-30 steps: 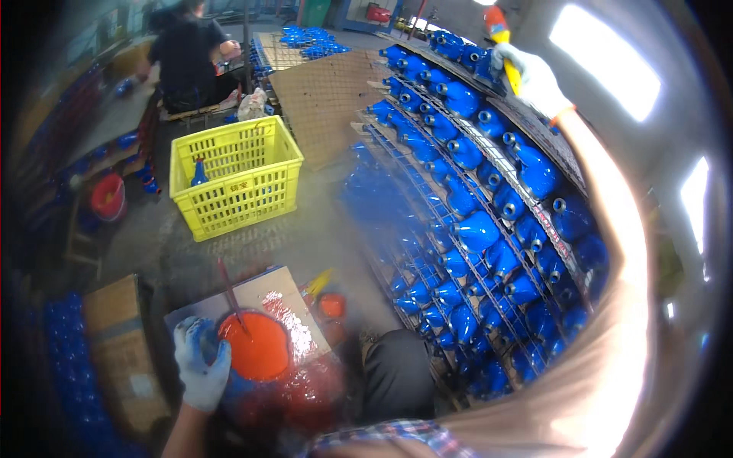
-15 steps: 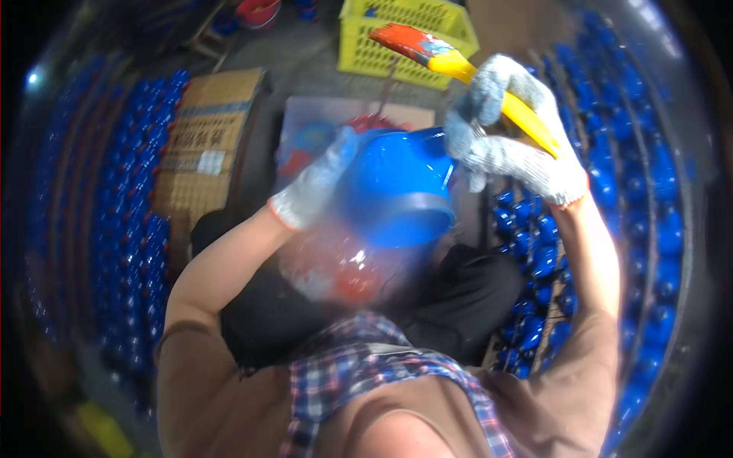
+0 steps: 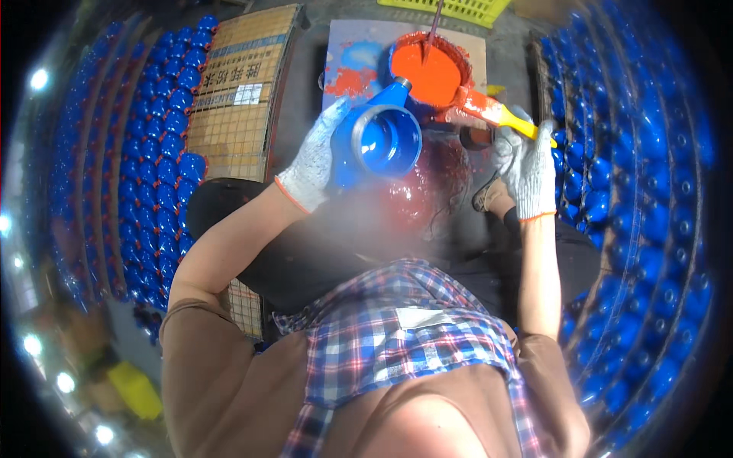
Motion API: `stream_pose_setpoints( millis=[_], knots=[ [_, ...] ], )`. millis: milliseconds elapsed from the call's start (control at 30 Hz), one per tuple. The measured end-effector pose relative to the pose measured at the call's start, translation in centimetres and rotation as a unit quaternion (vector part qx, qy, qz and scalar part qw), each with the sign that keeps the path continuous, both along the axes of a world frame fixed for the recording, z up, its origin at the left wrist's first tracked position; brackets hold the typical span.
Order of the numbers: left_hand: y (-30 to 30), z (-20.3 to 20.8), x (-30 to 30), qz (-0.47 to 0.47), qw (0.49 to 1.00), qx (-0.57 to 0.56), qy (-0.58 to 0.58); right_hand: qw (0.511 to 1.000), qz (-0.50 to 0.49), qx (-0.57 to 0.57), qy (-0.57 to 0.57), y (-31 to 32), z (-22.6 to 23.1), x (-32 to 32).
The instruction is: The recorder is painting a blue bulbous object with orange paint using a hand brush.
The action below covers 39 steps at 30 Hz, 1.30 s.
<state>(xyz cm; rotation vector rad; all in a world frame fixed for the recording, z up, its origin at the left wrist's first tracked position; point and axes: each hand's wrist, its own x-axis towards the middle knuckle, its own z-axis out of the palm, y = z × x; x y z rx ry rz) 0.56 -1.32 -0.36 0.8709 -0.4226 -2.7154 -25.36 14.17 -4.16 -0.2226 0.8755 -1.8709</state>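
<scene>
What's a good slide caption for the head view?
Gloved left hand holds a blue hollow part; gloved right hand holds a yellow-handled brush beside orange paint.

Bright spots (image 3: 32, 345) (lamps, perhaps) dot the dark left rim; fisheye bends the right-hand rows (image 3: 649, 191), a hazy smear blurs the trousers (image 3: 282, 263), and crisp highlights gleam inside the held part (image 3: 376, 141).

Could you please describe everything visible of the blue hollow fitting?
The glossy blue, metal-looking fitting has a wide round mouth facing the camera, shiny blue inside, and a narrow, grey-ended neck pointing up-right, toward the round bucket of orange-red paint. The person's left hand, in a white knitted glove, holds its left side; no orange paint shows on it.
</scene>
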Motion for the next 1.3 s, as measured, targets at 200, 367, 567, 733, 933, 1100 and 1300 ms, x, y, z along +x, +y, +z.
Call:
stream_pose_setpoints(
  millis=[200,367,567,733,933,1100,1300],
  knots=[
    [0.3,0.6,1.8,-0.226,0.884,-0.404,-0.072,0.954,-0.085,0.15,0.244,1.7,0.5,2.8],
    [2.7,0.4,0.4,-0.221,0.54,-0.797,-0.154,0.789,-0.066,0.19,0.58,-0.7,2.4,2.9],
    [3.9,2.3,-0.6,-0.298,0.226,-0.905,-0.203,0.757,0.032,0.196,0.622,-2.2,0.5,2.5],
    [3.9,3.6,-0.8,-0.329,0.172,-0.908,-0.192,0.641,0.033,0.083,0.762,-0.5,0.4,2.4],
    [3.3,3.4,-1.3,-0.325,0.261,-0.89,-0.185,0.404,-0.093,-0.08,0.907,1.8,2.6,3.0],
    [3.3,3.3,-1.0,-0.285,0.381,-0.862,-0.175,0.619,-0.011,0.026,0.785,4.0,4.1,5.4],
    [2.2,1.5,0.5,-0.337,0.814,-0.436,-0.183,0.704,-0.023,0.024,0.71,4.8,3.9,6.7]
  ],
)
